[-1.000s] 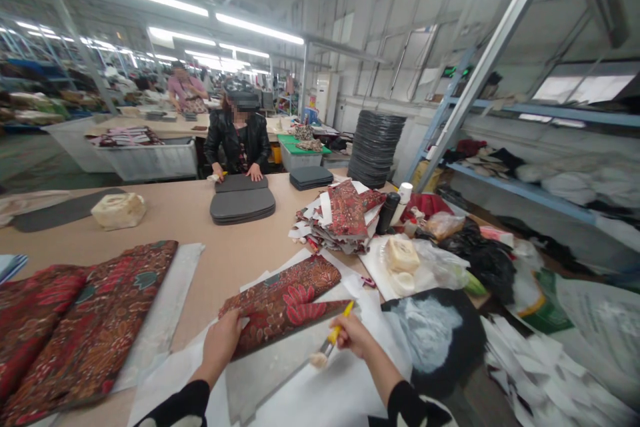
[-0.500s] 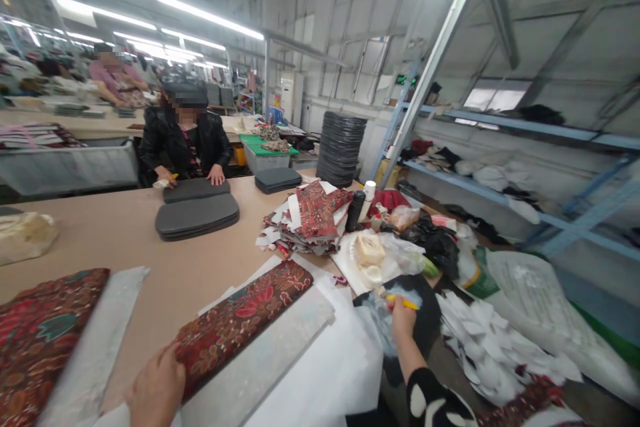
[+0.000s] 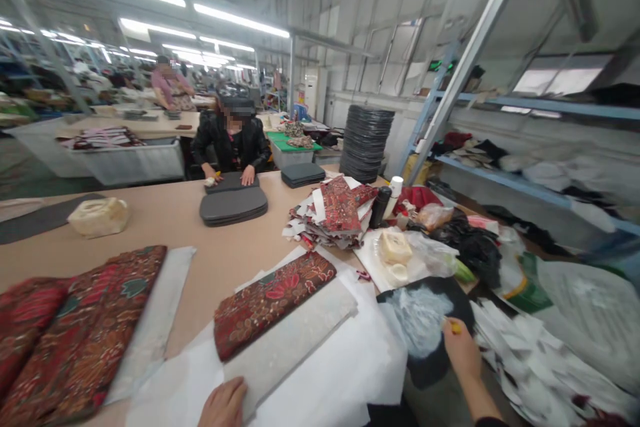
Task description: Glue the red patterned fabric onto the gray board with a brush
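My right hand [image 3: 463, 345] is closed round the yellow handle of a brush [image 3: 455, 327]; the hand hides its bristle end. It is over the right side of a dark flat panel [image 3: 434, 368], smeared with whitish paste [image 3: 417, 319]. My left hand [image 3: 224, 403] rests with its fingers extended at the near end of a pale, flat strip [image 3: 295, 340], on white sheets [image 3: 367, 363]. Beside that strip lies a folded brown-red floral fabric piece [image 3: 275, 301]. Behind the panel, a cream block-like container [image 3: 395, 247] sits on a white sheet.
More floral fabric [image 3: 107, 330] lies at left. Across the table [image 3: 165, 230], a co-worker [image 3: 233, 137] handles dark panels [image 3: 234, 205]. A scrap pile [image 3: 335, 210], black bottle [image 3: 381, 205] and tall dark stack [image 3: 367, 143] stand behind. White scraps [image 3: 535, 347] lie at right.
My right hand has moved right and nearer with the brush, showing more of the pasted area. My left hand has shifted from the floral fabric's end to the pale strip. The view has turned left.
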`<state>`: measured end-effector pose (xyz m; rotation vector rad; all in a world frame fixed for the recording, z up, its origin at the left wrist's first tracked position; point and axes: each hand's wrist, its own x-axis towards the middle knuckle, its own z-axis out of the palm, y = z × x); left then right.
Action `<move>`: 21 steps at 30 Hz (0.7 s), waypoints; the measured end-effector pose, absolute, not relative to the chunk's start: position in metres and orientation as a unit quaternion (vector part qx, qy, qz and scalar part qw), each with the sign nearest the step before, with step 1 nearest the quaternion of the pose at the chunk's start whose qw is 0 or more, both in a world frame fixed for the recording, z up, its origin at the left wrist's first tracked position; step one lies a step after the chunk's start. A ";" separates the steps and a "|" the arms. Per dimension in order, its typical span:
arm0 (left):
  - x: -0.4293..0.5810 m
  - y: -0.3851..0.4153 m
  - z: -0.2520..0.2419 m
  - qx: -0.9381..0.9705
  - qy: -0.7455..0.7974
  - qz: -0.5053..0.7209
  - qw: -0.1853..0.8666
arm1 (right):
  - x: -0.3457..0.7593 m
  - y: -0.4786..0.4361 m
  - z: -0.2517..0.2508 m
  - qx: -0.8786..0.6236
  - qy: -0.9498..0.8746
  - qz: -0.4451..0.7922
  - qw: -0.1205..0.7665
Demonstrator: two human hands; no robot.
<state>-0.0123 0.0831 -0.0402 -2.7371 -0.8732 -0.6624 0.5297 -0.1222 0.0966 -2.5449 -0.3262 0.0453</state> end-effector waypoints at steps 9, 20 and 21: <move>-0.001 0.056 -0.025 -0.898 -0.389 -0.194 0.071 | 0.256 -0.002 0.079 -0.692 -0.527 0.273 0.411; 0.002 0.049 -0.021 -0.882 -0.427 -0.196 0.031 | 0.344 0.007 0.069 -0.846 -0.462 0.115 0.241; 0.002 0.049 -0.021 -0.883 -0.426 -0.193 0.030 | 0.347 0.006 0.071 -0.850 -0.455 0.100 0.246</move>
